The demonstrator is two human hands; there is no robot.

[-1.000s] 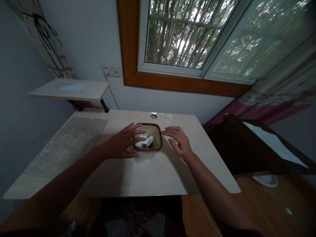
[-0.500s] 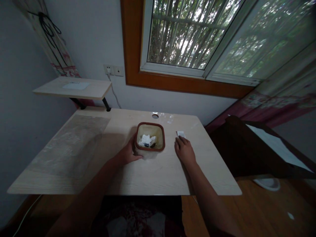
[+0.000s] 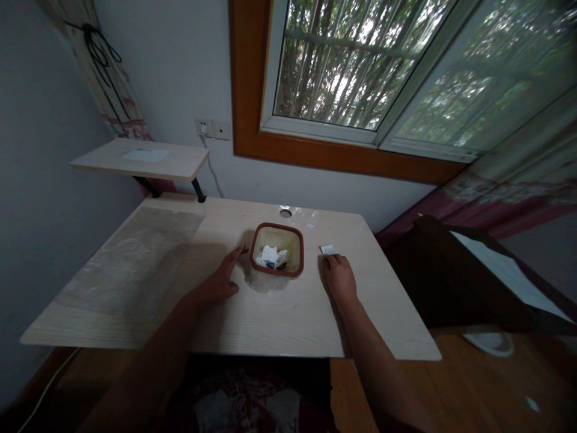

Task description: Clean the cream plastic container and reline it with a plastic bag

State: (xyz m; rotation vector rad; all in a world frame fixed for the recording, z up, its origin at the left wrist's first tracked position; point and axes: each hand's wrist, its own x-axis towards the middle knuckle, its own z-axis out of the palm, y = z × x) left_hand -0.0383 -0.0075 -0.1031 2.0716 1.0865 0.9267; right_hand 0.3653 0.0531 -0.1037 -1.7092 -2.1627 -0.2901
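A small pale bin with a brown rim (image 3: 298,263) stands in the middle of the light wooden desk (image 3: 279,319). Crumpled white paper (image 3: 271,257) lies inside it. My left hand (image 3: 222,279) rests flat on the desk just left of the bin, fingers stretched out, apart from its wall. My right hand (image 3: 339,276) lies on the desk to the right of the bin, fingers bent down, fingertips at a small white scrap of paper (image 3: 327,249). Whether the fingers pinch the scrap I cannot see.
A clear mat (image 3: 130,258) covers the desk's left part. A raised side shelf (image 3: 180,162) sits at the back left, with a wall socket (image 3: 211,128) beside it. A cable hole (image 3: 285,212) lies behind the bin. Dark furniture (image 3: 451,282) stands right of the desk, under the window.
My left hand let go of the bin's side and now lies flat beside it. My right hand stays at the white scrap. The view shifted slightly.
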